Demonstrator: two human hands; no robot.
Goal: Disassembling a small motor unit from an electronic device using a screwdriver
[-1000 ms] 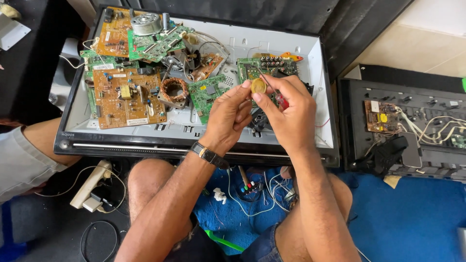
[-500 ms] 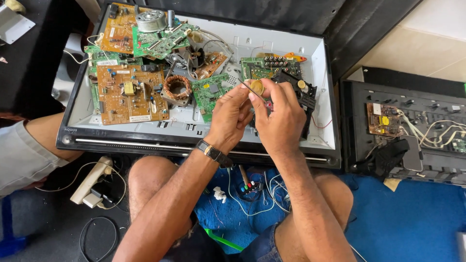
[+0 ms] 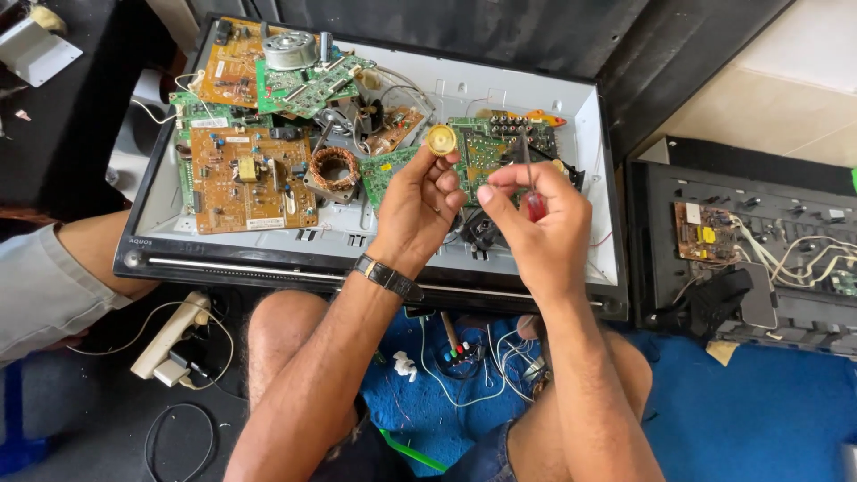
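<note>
My left hand (image 3: pixel 418 203), a watch on its wrist, pinches a small round cream-coloured part (image 3: pixel 441 139) between thumb and fingertips, held above the white tray-like open casing (image 3: pixel 464 89). My right hand (image 3: pixel 540 223) grips a red-handled screwdriver (image 3: pixel 530 189) with its thin shaft pointing up, just right of the round part. Both hands hover over a green circuit board (image 3: pixel 486 147) and a black component (image 3: pixel 482 234) lying in the casing.
Brown and green circuit boards (image 3: pixel 245 174), a copper coil (image 3: pixel 332 170) and a silver motor (image 3: pixel 287 49) crowd the casing's left. A black chassis with a small board (image 3: pixel 701 234) and wires sits right. A power strip (image 3: pixel 165 335) lies lower left. Another person's sleeve (image 3: pixel 40 286) shows at left.
The hands have separated: my left hand lifted the round part up and left, while my right hand drew back to the right with the screwdriver now showing.
</note>
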